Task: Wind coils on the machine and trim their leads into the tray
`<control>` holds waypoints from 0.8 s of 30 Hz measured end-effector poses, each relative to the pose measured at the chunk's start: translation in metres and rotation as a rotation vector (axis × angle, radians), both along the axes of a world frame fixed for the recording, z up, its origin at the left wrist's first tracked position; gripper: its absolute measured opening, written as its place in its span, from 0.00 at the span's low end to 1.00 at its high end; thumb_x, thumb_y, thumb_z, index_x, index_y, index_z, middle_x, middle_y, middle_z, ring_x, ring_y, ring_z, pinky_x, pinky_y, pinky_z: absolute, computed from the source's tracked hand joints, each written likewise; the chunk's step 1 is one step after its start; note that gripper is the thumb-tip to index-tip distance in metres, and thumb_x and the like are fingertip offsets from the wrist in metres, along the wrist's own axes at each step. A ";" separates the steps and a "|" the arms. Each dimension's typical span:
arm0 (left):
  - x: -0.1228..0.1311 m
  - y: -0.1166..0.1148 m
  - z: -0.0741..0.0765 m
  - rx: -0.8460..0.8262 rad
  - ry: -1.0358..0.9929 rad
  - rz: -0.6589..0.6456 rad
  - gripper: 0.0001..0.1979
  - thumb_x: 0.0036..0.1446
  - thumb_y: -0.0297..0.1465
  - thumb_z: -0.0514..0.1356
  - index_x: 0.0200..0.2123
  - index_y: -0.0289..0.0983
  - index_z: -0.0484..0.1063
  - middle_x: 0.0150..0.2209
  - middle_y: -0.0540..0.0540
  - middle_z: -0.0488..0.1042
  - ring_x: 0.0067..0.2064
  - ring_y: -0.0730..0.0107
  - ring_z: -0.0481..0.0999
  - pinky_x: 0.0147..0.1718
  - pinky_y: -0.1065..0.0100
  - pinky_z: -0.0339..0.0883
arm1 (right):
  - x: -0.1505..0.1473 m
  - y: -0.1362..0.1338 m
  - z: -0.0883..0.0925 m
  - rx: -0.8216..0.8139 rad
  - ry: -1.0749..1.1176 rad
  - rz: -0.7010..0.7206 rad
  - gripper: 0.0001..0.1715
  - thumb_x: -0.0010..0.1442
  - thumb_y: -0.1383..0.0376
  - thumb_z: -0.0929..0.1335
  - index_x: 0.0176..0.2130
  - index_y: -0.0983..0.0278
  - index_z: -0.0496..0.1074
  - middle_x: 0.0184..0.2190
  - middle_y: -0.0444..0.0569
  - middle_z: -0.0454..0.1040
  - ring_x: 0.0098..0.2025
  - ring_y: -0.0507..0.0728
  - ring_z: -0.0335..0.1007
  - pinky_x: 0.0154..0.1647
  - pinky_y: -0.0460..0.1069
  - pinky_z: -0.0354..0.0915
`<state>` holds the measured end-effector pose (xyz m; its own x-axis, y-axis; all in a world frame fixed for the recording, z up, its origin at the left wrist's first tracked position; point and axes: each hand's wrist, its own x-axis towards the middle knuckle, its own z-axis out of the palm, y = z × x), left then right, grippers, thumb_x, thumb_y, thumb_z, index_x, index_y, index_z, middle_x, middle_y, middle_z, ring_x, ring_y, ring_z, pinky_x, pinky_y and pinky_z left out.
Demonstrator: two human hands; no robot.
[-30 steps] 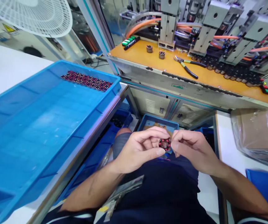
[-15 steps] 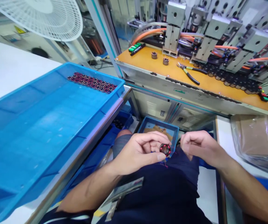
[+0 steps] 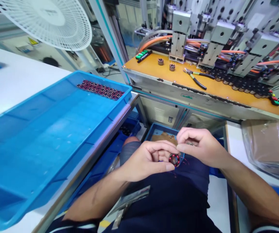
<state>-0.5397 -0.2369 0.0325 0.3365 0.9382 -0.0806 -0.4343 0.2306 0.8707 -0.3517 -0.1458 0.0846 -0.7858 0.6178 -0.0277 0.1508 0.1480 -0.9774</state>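
Note:
My left hand (image 3: 151, 160) is closed on a small motor stator (image 3: 174, 160), a dark ring with red windings round its open centre. Thin red wire ends stick out from its right side. Just above and to the right of it, my right hand (image 3: 200, 145) is pinched, its fingertips touching or nearly touching my left fingertips. A small shiny bit shows between the right fingers, too little to name. Below both hands is my lap in dark clothing.
At left, a large blue tray (image 3: 57, 129) holds packed rows of stators (image 3: 100, 89) at its far end. A small blue bin (image 3: 154, 127) stands beyond my hands. Pliers (image 3: 195, 78) and two stators lie on the orange machine bench (image 3: 146, 69). A white fan (image 3: 64, 22) is upper left.
My right hand has moved left, up against my left fingertips by the stator. The left hand keeps its hold, and the view has shifted slightly.

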 end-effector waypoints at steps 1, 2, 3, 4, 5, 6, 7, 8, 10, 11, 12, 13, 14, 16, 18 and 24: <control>-0.001 0.000 -0.001 0.016 -0.012 0.030 0.16 0.48 0.24 0.71 0.43 0.36 0.80 0.42 0.45 0.77 0.38 0.73 0.79 0.40 0.71 0.75 | 0.004 -0.003 0.000 -0.038 -0.023 -0.049 0.13 0.61 0.60 0.72 0.29 0.65 0.71 0.31 0.44 0.68 0.31 0.49 0.62 0.31 0.45 0.60; -0.002 0.000 -0.001 0.038 -0.024 0.057 0.17 0.47 0.23 0.72 0.42 0.36 0.80 0.43 0.44 0.77 0.38 0.72 0.80 0.40 0.71 0.76 | 0.008 -0.006 0.000 -0.070 -0.045 -0.084 0.14 0.61 0.59 0.71 0.29 0.65 0.70 0.30 0.44 0.68 0.30 0.49 0.61 0.30 0.45 0.59; -0.002 0.001 -0.001 0.065 -0.031 0.079 0.17 0.46 0.23 0.72 0.42 0.36 0.80 0.43 0.44 0.77 0.38 0.72 0.80 0.39 0.71 0.76 | 0.011 -0.009 0.002 -0.090 -0.063 -0.105 0.14 0.61 0.58 0.71 0.29 0.65 0.70 0.30 0.44 0.68 0.30 0.49 0.60 0.29 0.45 0.59; -0.002 0.002 0.000 0.100 -0.028 0.096 0.16 0.46 0.23 0.72 0.42 0.37 0.80 0.43 0.44 0.77 0.37 0.72 0.80 0.38 0.72 0.76 | 0.013 -0.011 0.003 -0.100 -0.079 -0.115 0.14 0.61 0.58 0.72 0.29 0.65 0.70 0.30 0.44 0.68 0.30 0.49 0.60 0.30 0.45 0.59; -0.002 0.002 0.001 0.140 -0.016 0.110 0.16 0.46 0.23 0.72 0.41 0.36 0.81 0.43 0.44 0.77 0.35 0.73 0.80 0.37 0.73 0.76 | 0.015 -0.013 0.006 -0.108 -0.096 -0.121 0.14 0.60 0.58 0.72 0.29 0.65 0.71 0.30 0.44 0.68 0.30 0.49 0.60 0.30 0.45 0.59; -0.001 0.003 0.002 0.177 0.004 0.120 0.15 0.46 0.23 0.72 0.40 0.36 0.81 0.42 0.44 0.78 0.34 0.74 0.80 0.35 0.74 0.76 | 0.016 -0.015 0.008 -0.121 -0.117 -0.125 0.14 0.59 0.58 0.72 0.29 0.65 0.71 0.30 0.44 0.68 0.29 0.49 0.60 0.29 0.45 0.58; -0.001 0.003 0.004 0.205 0.025 0.129 0.14 0.46 0.22 0.71 0.39 0.36 0.82 0.42 0.44 0.78 0.33 0.75 0.80 0.34 0.75 0.76 | 0.016 -0.017 0.011 -0.142 -0.142 -0.126 0.15 0.58 0.58 0.73 0.29 0.65 0.71 0.29 0.44 0.68 0.28 0.49 0.60 0.28 0.45 0.57; 0.000 0.003 0.005 0.223 0.040 0.136 0.13 0.46 0.22 0.71 0.39 0.36 0.82 0.41 0.44 0.78 0.32 0.76 0.79 0.34 0.75 0.76 | 0.016 -0.018 0.014 -0.171 -0.165 -0.124 0.14 0.57 0.58 0.74 0.29 0.66 0.72 0.27 0.43 0.68 0.27 0.49 0.59 0.26 0.44 0.56; 0.002 0.003 0.008 0.222 0.049 0.136 0.13 0.47 0.22 0.71 0.39 0.36 0.82 0.41 0.44 0.78 0.33 0.75 0.79 0.35 0.75 0.76 | 0.013 -0.020 0.020 -0.235 -0.198 -0.108 0.13 0.55 0.58 0.75 0.30 0.66 0.73 0.24 0.41 0.67 0.25 0.48 0.58 0.23 0.43 0.53; 0.002 0.002 0.008 0.213 0.044 0.132 0.13 0.47 0.22 0.71 0.39 0.36 0.82 0.42 0.43 0.78 0.34 0.75 0.79 0.35 0.75 0.76 | 0.011 -0.020 0.023 -0.258 -0.207 -0.096 0.12 0.54 0.59 0.75 0.31 0.66 0.73 0.22 0.40 0.66 0.24 0.47 0.57 0.23 0.43 0.53; 0.003 0.001 0.009 0.204 0.035 0.127 0.13 0.47 0.22 0.71 0.39 0.36 0.82 0.42 0.43 0.78 0.34 0.75 0.79 0.36 0.74 0.76 | 0.010 -0.020 0.025 -0.266 -0.214 -0.083 0.11 0.53 0.61 0.75 0.31 0.66 0.74 0.21 0.39 0.66 0.23 0.47 0.56 0.22 0.43 0.53; 0.003 0.001 0.009 0.195 0.025 0.122 0.13 0.47 0.22 0.71 0.39 0.36 0.81 0.42 0.43 0.78 0.34 0.74 0.79 0.36 0.74 0.76 | 0.009 -0.020 0.027 -0.261 -0.224 -0.072 0.10 0.54 0.62 0.74 0.31 0.65 0.74 0.20 0.39 0.65 0.23 0.46 0.56 0.22 0.42 0.52; 0.004 0.000 0.008 0.185 0.013 0.117 0.13 0.47 0.22 0.71 0.39 0.36 0.81 0.42 0.43 0.78 0.35 0.74 0.79 0.37 0.73 0.76 | 0.007 -0.020 0.028 -0.244 -0.238 -0.063 0.08 0.55 0.63 0.74 0.31 0.65 0.75 0.20 0.39 0.65 0.23 0.46 0.56 0.22 0.42 0.53; 0.004 -0.002 0.007 0.158 -0.015 0.104 0.13 0.47 0.22 0.71 0.39 0.36 0.81 0.42 0.44 0.77 0.35 0.73 0.79 0.37 0.72 0.77 | 0.006 -0.020 0.030 -0.191 -0.267 -0.040 0.06 0.57 0.64 0.71 0.30 0.65 0.75 0.20 0.39 0.66 0.23 0.46 0.56 0.22 0.42 0.53; 0.003 -0.003 0.005 0.129 -0.042 0.086 0.15 0.47 0.23 0.72 0.40 0.37 0.81 0.42 0.44 0.76 0.35 0.73 0.79 0.37 0.72 0.76 | 0.007 -0.021 0.030 -0.134 -0.277 -0.015 0.08 0.59 0.64 0.69 0.30 0.65 0.75 0.21 0.40 0.67 0.23 0.46 0.58 0.23 0.42 0.54; 0.002 0.000 0.005 0.166 -0.091 0.047 0.18 0.44 0.23 0.73 0.41 0.40 0.83 0.42 0.46 0.74 0.33 0.76 0.78 0.33 0.76 0.74 | 0.011 -0.029 0.026 -0.018 -0.222 -0.016 0.09 0.62 0.63 0.69 0.32 0.65 0.75 0.27 0.43 0.73 0.27 0.48 0.63 0.27 0.43 0.58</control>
<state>-0.5376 -0.2367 0.0377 0.2913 0.9509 0.1050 -0.5196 0.0651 0.8519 -0.3410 -0.1750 0.1107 -0.7492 0.6281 -0.2102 0.3650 0.1267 -0.9223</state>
